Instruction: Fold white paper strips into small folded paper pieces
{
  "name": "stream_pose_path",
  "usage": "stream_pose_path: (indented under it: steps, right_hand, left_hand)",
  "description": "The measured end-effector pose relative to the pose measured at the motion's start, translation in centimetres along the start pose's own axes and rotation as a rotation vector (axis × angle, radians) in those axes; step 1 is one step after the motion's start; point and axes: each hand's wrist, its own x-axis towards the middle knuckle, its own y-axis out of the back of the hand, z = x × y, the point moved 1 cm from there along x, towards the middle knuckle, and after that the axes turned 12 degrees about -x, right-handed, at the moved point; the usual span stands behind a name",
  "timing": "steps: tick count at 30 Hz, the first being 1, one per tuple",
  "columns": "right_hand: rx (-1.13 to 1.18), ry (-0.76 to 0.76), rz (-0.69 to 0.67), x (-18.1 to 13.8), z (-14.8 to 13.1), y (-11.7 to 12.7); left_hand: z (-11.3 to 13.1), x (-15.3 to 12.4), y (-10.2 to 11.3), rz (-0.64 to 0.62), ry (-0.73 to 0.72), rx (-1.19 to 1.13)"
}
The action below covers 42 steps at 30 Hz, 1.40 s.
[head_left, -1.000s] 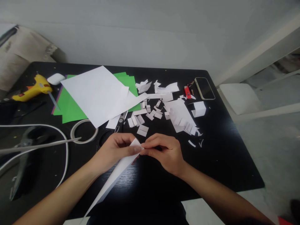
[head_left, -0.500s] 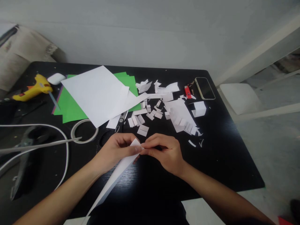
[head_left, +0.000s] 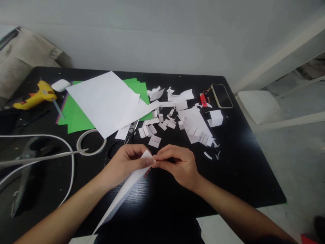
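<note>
Paper strip, probably light and crease-prone, was pinched at its tip, seemingly best held there, by left hand and right hand.

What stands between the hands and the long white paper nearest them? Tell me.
Nothing visible: the left hand holds the long white paper, and the right hand pinches it near its upper end. The folded paper pieces lie beyond both hands.

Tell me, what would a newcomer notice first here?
Probably the left hand and right hand, fingertips meeting over the near part of the black table at one end of a long white paper. Beyond them, to the left, a large white sheet overlaps bright green sheets. Farther left, a yellow glue gun stands out.
</note>
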Motion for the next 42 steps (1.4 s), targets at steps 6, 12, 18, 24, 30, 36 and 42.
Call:
stream_pose_path:
  steps: [6,12,18,24,30,36,42]
  right_hand:
    - [0.006,-0.036,-0.006,0.0,-0.3,-0.1]
    - [0.198,-0.339,-0.143,0.0,-0.4,-0.2]
    - [0.224,-0.393,-0.247,0.0,-0.2,-0.3]
    - [0.129,-0.345,-0.229,0.2,-0.3,-0.2]
    - [0.09,-0.316,-0.204,0.4,-0.3,-0.1]
    - [0.058,-0.296,-0.174,0.5,-0.3,0.2]
    - [0.038,-0.284,-0.177,0.6,-0.1,0.2]
  left_hand:
    - [0.0,0.1,0.1,0.012,-0.026,0.044]
    - [0.3,0.2,0.3,0.057,-0.072,0.069]
    - [0.2,0.3,-0.3,0.032,-0.068,0.108]
    - [0.2,0.3,0.0,0.075,-0.067,0.148]
    - [0.7,0.0,0.0,0.148,-0.191,0.33]
    - [0.9,0.3,0.3,0.122,-0.141,0.261]
    - [1.1,0.1,0.3,0.186,-0.164,0.27]
